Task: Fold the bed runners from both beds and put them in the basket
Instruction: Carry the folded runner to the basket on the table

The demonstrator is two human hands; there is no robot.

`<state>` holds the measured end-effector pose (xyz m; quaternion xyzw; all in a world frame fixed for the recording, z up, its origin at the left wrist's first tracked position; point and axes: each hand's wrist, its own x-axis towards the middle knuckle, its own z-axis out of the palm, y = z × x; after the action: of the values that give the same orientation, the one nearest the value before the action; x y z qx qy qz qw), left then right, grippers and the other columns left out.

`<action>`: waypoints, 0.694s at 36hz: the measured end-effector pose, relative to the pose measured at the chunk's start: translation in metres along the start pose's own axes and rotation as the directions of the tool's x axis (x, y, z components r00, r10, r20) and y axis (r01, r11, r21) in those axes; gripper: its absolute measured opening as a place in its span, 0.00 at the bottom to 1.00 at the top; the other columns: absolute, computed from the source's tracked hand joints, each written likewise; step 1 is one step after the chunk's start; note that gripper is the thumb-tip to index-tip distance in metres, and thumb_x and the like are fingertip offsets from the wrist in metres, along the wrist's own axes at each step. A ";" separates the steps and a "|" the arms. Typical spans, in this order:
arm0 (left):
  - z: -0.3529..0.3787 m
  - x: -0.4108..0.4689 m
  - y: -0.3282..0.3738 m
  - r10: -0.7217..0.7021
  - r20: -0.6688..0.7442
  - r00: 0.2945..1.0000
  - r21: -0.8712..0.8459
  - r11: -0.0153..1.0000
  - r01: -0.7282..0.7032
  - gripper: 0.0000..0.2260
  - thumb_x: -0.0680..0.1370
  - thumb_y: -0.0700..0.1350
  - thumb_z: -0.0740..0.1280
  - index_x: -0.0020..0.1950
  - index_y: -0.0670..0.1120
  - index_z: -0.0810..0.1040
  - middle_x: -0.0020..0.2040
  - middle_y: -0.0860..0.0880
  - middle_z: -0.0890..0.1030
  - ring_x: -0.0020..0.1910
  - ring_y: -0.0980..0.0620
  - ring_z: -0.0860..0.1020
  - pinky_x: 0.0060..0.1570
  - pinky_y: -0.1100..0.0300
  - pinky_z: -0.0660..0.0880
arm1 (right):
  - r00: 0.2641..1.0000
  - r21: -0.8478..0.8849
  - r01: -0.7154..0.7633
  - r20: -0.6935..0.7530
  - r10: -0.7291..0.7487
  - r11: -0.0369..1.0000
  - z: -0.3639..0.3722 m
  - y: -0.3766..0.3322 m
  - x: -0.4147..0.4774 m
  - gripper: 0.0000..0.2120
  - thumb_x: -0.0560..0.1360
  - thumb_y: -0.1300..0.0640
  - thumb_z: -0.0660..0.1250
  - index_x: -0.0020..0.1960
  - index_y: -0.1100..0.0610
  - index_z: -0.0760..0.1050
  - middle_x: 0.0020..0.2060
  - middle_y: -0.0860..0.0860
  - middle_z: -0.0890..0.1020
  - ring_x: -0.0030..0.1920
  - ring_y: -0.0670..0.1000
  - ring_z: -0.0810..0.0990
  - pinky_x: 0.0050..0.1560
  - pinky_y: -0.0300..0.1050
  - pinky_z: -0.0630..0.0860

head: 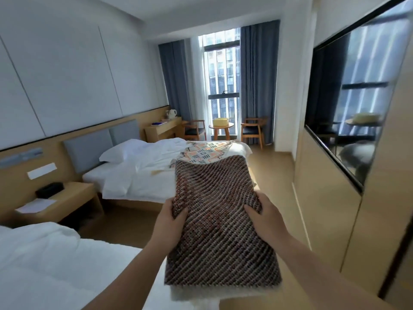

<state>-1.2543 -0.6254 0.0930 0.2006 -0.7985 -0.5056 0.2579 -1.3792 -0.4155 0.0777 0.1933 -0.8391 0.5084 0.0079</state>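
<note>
2 white beds fill the left half of the room. The far bed [143, 173] stands under a grey headboard, its duvet rumpled and a pillow [120, 153] at its head; the near bed [44, 265] shows only as a white corner in the lower left. Along the right wall runs a pale wood cabinet [335, 220] with a dark wall-mounted screen [357, 108] reflecting the window. Blue curtains [257, 86] frame that window [223, 70] at the back.

Held up in the foreground is a folded bed runner [214, 220], its dark woven side facing the camera and a pale fuzzy edge showing at the bottom. The left hand [172, 218] grasps its left edge, thumb on top, fingers tucked beneath; the right hand [266, 215] grips the right edge the same way. It hangs in the air over the aisle, clear of both beds.

A 2nd, unfolded runner [207, 153] (pale, with orange and black geometric marks) lies across the foot of the far bed.

Between the beds sits a nightstand [73, 198]. By the window, 2 wooden chairs [252, 130] flank a small round table [221, 128], and on it rests the yellow basket [221, 121], well apart from the hands.
</note>
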 end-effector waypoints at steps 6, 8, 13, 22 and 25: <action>0.063 0.059 0.001 0.018 0.109 0.994 -0.054 0.998 -0.012 0.11 0.79 0.45 0.65 0.60 0.50 0.71 0.53 0.52 0.80 0.52 0.54 0.78 0.52 0.56 0.73 | 0.996 -0.034 -0.036 -0.081 0.033 0.999 -0.032 0.033 0.046 0.21 0.78 0.51 0.64 0.70 0.50 0.66 0.58 0.48 0.78 0.55 0.49 0.77 0.57 0.43 0.72; 0.081 0.081 -0.004 0.021 0.135 0.991 -0.062 0.998 -0.013 0.10 0.79 0.45 0.66 0.60 0.50 0.72 0.53 0.52 0.80 0.52 0.53 0.78 0.53 0.54 0.73 | 0.994 -0.051 -0.054 -0.102 0.049 0.997 -0.034 0.043 0.064 0.22 0.78 0.51 0.63 0.71 0.51 0.66 0.59 0.48 0.78 0.57 0.50 0.76 0.58 0.43 0.71; 0.116 0.150 -0.026 0.013 0.199 0.980 -0.101 0.995 0.007 0.10 0.79 0.45 0.65 0.59 0.51 0.71 0.53 0.52 0.80 0.52 0.51 0.78 0.55 0.51 0.74 | 0.986 -0.086 -0.098 -0.141 0.085 0.991 -0.022 0.065 0.123 0.23 0.78 0.51 0.64 0.71 0.51 0.65 0.60 0.48 0.78 0.57 0.49 0.77 0.57 0.41 0.71; 0.162 0.298 -0.042 0.066 0.292 0.954 -0.148 0.989 -0.023 0.09 0.79 0.45 0.65 0.58 0.53 0.70 0.51 0.56 0.79 0.51 0.54 0.77 0.51 0.56 0.72 | 0.967 -0.120 -0.166 -0.213 0.138 0.979 0.005 0.082 0.254 0.23 0.78 0.50 0.64 0.71 0.51 0.66 0.60 0.48 0.78 0.56 0.49 0.78 0.59 0.47 0.75; 0.179 0.346 -0.038 0.097 0.299 0.949 -0.127 0.990 -0.061 0.11 0.79 0.45 0.66 0.59 0.54 0.70 0.50 0.58 0.79 0.51 0.54 0.77 0.54 0.55 0.72 | 0.961 -0.097 -0.160 -0.243 0.133 0.982 0.003 0.084 0.294 0.21 0.78 0.51 0.64 0.70 0.51 0.67 0.57 0.46 0.79 0.55 0.48 0.78 0.58 0.46 0.75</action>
<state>-1.6344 -0.7162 0.0674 0.0728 -0.8053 -0.5653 0.1633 -1.6789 -0.4768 0.0668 0.0683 -0.8722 0.4776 0.0808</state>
